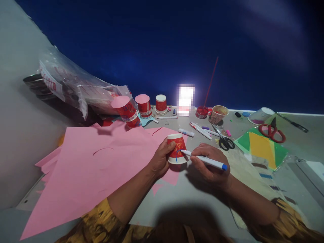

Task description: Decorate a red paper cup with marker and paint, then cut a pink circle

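Note:
My left hand grips a red and white paper cup that is turned upside down, the thumb lying across its side. Gold lettering and some blue marks show on the cup's red wall. In my right hand is a white marker with a blue end, held like a pen. Its tip meets, or nearly meets, the cup's side; I cannot tell which. Under and beside my left arm spread large pink paper sheets.
Behind stand pink-topped red cups and a plain upturned cup. Black-handled scissors, loose markers and a patterned cup lie right of centre. Red-handled scissors rest on green and yellow sheets. A plastic bag leans left.

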Tool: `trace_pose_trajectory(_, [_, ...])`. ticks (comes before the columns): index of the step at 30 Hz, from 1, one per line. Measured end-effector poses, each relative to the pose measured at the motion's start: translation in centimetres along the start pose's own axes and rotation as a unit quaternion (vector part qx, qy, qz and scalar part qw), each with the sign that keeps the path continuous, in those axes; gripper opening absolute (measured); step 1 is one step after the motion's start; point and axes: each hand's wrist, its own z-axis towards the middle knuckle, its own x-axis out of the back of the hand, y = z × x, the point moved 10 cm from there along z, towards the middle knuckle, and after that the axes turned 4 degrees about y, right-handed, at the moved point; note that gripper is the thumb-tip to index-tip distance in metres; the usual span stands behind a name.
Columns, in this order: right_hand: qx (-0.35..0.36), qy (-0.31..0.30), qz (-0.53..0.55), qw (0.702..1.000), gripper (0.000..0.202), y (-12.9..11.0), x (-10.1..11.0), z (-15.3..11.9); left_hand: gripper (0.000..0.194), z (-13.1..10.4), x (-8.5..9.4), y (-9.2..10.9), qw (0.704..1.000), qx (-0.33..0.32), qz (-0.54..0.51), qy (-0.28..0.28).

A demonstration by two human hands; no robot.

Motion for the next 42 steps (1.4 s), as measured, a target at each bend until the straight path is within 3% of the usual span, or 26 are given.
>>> trace_pose_trajectory(42, [-0.031, 0.028, -0.020, 0.999, 0.011, 0.28, 0.84, 0.28, 0.050, -0.13, -0.40, -0.06, 1.000, 0.006, -0.015, -0.016])
